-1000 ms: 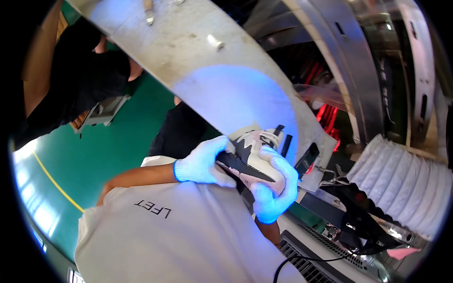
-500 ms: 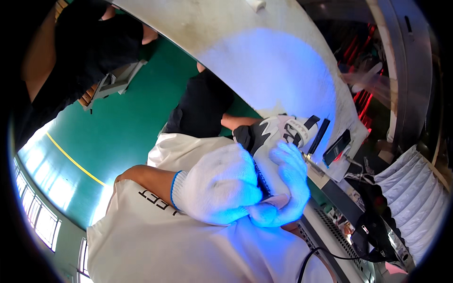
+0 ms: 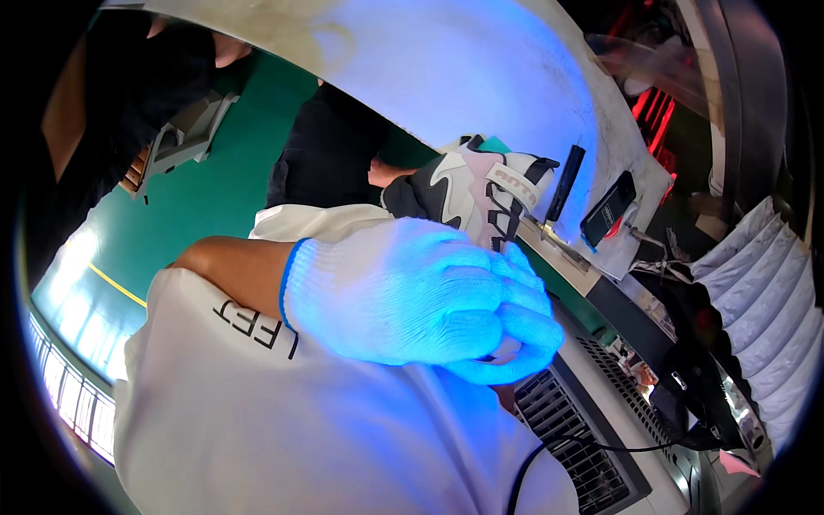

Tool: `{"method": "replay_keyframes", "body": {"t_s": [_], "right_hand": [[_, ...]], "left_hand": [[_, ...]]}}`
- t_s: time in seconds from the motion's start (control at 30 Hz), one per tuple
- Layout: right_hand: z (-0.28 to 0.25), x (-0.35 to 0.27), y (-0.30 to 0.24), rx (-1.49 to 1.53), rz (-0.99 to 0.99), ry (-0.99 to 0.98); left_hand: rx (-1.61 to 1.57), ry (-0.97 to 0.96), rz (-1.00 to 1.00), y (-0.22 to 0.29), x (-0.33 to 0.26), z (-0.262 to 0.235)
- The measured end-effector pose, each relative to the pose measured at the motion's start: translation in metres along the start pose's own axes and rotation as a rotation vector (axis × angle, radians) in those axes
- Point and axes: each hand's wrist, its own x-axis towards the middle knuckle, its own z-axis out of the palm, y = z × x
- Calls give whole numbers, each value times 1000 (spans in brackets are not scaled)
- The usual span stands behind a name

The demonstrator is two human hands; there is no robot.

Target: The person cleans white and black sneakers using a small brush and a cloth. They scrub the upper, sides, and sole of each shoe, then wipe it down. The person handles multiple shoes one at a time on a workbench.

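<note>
Both my hands wear white knitted gloves, lit blue by a lamp. A sneaker [image 3: 459,184] in white, black, grey and pale pink is held in front of my body, its heel toward the table edge. My left hand [image 3: 403,292] is closed over the front part of the shoe, its fingers reaching my right hand. My right hand [image 3: 528,330] is wrapped round the toe from the right side. Between the gloves a small pinkish bit of the toe shows. Most of the shoe's front is hidden by the hands.
A pale worktable [image 3: 412,69] curves beyond the shoe. On its right part lie a black-handled tool [image 3: 566,184] and a dark phone [image 3: 608,210]. A vented machine [image 3: 566,421], a black cable [image 3: 601,443] and a white ribbed hose [image 3: 755,300] are at right. Co-workers' dark-clothed legs [image 3: 322,150] are at upper left.
My left hand has slid right over the shoe's front and meets the right hand's fingers, covering the gap that showed between them. The sneaker sits slightly higher and farther left in the picture.
</note>
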Motion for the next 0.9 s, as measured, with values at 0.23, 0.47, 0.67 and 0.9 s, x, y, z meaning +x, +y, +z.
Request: {"method": "replay_keyframes", "body": {"t_s": [0.23, 0.47, 0.67, 0.9], "right_hand": [[-12, -14, -1, 65, 92, 96], [-28, -26, -3, 117, 139, 135], [-52, -33, -11, 151, 283, 57], [-60, -38, -2, 398, 232, 70]], "left_hand": [[-37, -350, -271, 7, 33, -10], [52, -282, -257, -9, 17, 26], [108, -294, -240, -13, 22, 37], [110, -275, -251, -11, 25, 38]]}}
